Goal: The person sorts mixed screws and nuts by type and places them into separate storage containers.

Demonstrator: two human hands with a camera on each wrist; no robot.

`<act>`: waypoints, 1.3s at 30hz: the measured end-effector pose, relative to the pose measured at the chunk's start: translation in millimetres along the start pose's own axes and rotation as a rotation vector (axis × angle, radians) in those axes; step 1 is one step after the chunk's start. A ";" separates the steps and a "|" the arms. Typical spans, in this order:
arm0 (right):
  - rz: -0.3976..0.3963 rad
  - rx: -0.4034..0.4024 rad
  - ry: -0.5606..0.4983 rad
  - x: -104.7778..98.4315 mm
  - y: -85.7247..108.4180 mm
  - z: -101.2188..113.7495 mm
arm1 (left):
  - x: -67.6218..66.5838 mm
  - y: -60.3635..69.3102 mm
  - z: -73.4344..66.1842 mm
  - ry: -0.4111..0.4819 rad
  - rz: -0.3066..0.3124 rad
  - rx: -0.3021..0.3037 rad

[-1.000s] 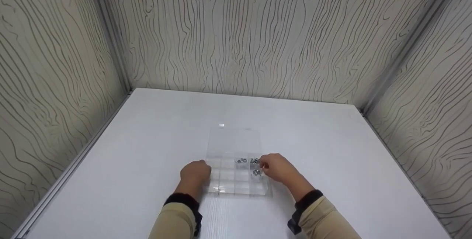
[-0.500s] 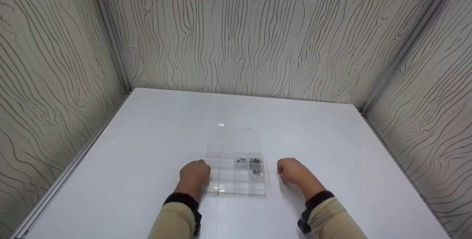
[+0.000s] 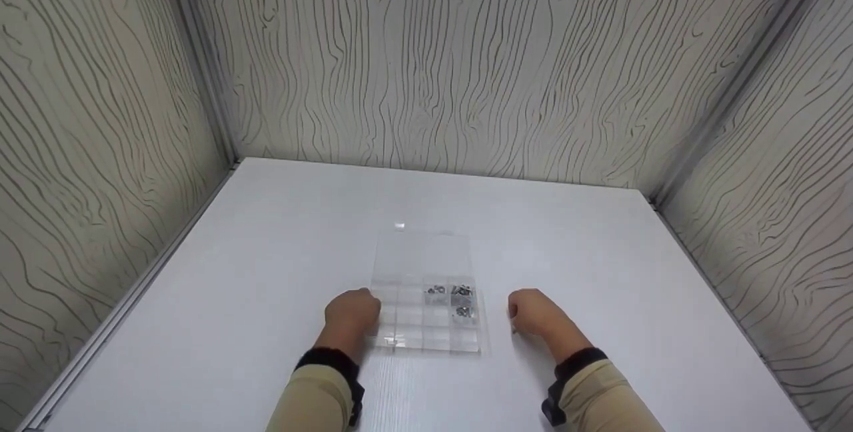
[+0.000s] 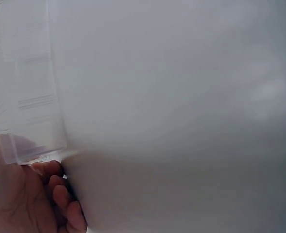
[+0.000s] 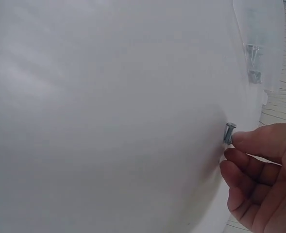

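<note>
A clear plastic compartment box lies on the white table with its transparent lid folded back away from me. Small metal parts lie in several compartments at its far right. My left hand holds the box's left side; in the left wrist view its curled fingers meet the box corner. To the right of the box, apart from it, my right hand is low over the table. The right wrist view shows small silver screws pinched at the thumb and index fingertips; their exact number is unclear.
The white table extends around the box on every side. Wood-grain-patterned panels stand behind it and at both sides, with grey metal posts at the corners. A dark band circles each wrist.
My right hand has left the box's right compartments and moved right, then slightly farther right and toward me, stopping low over the table. The left hand and the box have stayed in place.
</note>
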State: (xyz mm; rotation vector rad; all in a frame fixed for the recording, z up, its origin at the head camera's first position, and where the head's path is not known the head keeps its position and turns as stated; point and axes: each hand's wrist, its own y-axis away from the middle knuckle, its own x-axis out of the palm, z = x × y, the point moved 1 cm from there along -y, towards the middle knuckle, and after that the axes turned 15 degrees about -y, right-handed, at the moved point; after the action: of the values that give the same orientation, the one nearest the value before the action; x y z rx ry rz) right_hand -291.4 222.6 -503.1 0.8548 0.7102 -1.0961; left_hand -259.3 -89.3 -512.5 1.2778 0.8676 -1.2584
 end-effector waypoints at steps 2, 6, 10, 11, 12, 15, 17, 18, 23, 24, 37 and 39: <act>-0.003 0.010 0.000 0.4 0.3 0.1 | 0.3 0.0 0.0 -0.002 -0.005 -0.001; -0.011 0.016 0.006 1.7 0.1 -0.1 | 0.6 -0.4 0.4 -0.014 -0.003 -0.002; -0.015 0.014 0.028 2.5 -0.9 0.0 | 0.9 -1.6 1.3 -0.008 0.000 -0.003; -0.014 0.014 0.035 2.6 -1.1 -0.2 | 1.3 -2.1 1.5 -0.004 0.002 -0.005; -0.012 0.019 0.038 2.4 -1.2 0.2 | 1.5 -2.4 1.8 0.001 0.004 -0.004; -0.005 0.018 0.060 2.3 -1.8 -0.1 | 1.9 -3.1 2.3 0.014 0.009 -0.006; -0.007 0.005 0.073 2.3 -2.1 -0.3 | 2.2 -3.2 2.3 0.012 0.011 -0.003; -0.009 0.000 0.077 2.4 -2.3 -0.7 | 2.3 -3.1 2.3 0.012 0.008 -0.003; -0.024 0.001 0.059 3.3 -2.6 -1.8 | 1.5 -2.0 1.7 0.007 -0.005 -0.006; -0.026 0.003 0.055 3.6 -2.6 -2.1 | 1.4 -1.9 1.6 0.007 -0.006 -0.006; -0.021 0.031 0.004 3.0 -2.1 4.6 | 1.2 -2.3 0.1 0.003 0.009 -0.019; -0.033 0.016 -0.019 0.2 -3.1 10.7 | 0.6 -1.7 0.0 0.003 0.007 -0.020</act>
State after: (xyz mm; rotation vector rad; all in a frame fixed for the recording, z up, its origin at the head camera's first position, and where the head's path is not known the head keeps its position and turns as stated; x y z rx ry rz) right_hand -293.5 212.6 -498.7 0.8481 0.7024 -1.1396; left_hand -260.8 -89.2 -513.4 1.2663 0.8756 -1.2399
